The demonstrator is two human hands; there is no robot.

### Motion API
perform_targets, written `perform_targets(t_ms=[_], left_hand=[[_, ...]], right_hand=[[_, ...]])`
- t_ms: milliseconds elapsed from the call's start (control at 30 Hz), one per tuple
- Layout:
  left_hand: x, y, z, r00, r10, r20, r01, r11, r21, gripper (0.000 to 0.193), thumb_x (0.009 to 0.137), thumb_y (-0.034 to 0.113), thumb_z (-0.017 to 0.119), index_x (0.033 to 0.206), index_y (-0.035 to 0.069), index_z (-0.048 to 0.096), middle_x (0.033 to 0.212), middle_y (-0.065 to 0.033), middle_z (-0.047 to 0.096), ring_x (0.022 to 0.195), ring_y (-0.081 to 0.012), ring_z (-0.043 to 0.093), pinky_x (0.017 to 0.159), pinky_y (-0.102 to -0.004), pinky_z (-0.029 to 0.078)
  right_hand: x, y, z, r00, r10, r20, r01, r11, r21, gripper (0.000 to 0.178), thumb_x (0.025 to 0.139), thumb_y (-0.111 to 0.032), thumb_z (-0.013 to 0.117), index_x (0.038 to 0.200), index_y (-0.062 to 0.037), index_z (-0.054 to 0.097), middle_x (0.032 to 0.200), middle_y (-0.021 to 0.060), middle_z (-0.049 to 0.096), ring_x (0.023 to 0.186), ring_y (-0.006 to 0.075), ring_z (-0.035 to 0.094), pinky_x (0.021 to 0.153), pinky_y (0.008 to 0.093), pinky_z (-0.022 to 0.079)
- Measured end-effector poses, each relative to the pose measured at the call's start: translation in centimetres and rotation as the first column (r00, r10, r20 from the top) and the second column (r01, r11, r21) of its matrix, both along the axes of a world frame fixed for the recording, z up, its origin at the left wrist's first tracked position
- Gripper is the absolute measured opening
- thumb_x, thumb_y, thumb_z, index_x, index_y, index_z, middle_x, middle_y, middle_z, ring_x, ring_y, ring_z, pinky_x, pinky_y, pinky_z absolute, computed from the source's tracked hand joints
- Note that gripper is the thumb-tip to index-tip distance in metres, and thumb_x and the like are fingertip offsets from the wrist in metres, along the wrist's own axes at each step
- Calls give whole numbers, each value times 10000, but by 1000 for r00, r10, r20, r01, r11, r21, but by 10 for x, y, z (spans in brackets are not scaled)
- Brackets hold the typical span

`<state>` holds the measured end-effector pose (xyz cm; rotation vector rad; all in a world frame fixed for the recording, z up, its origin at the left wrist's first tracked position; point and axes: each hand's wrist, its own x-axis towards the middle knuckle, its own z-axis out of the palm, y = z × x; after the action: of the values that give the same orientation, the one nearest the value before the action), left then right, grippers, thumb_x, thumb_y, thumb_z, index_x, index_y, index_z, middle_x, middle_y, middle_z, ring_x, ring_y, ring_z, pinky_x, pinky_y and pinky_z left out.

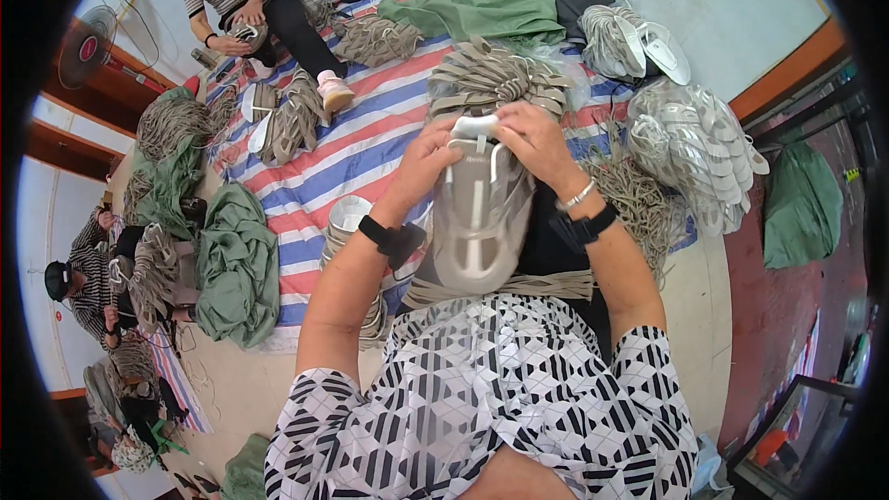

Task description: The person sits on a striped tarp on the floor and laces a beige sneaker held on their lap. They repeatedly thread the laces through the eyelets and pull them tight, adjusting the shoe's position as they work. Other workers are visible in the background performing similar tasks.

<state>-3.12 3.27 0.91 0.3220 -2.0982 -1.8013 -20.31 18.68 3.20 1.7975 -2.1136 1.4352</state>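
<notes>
The shoe piece [463, 187] is taupe with white trim.

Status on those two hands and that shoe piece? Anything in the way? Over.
Left hand, right hand: both gripping grey-and-white shoe piece by far end. Near end toward patterned shirt. Beige bundle just beyond; nothing seen blocking hands.

A grey-brown shoe piece [478, 205] with white trim is held lengthwise, its rounded white end toward six o'clock, slightly blurred.
</notes>
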Motion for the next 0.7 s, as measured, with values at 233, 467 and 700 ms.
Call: perform_targets(t_ms=[233,467,700], left_hand=[[-8,25,-10,998,59,7,-54,957,-285,242,844,199,561,959,-11,586,1331,-192,503,1224,-319,469,1040,-377,339],[-19,54,-19,969,244,44,-205,889,-410,282,854,143,473,1073,-19,546,1192,-246,550,1145,-387,503,1015,-419,368],[-15,53,-42,985,167,-43,-171,920,-353,564,959,333,381,1361,-63,374,1429,-275,347,1364,-378,292,1119,-407,228]], right_hand=[[1,32,-24,992,-118,43,110,982,155,200,886,-205,594,858,-8,620,825,115,552,794,277,548,709,356,445],[23,27,-22,979,-181,-90,187,981,58,192,818,-243,642,863,-56,635,994,100,582,960,309,533,834,399,458],[34,23,-20,979,-193,-60,202,929,309,262,729,-285,716,839,-70,616,1060,98,547,1041,318,498,880,401,453]])
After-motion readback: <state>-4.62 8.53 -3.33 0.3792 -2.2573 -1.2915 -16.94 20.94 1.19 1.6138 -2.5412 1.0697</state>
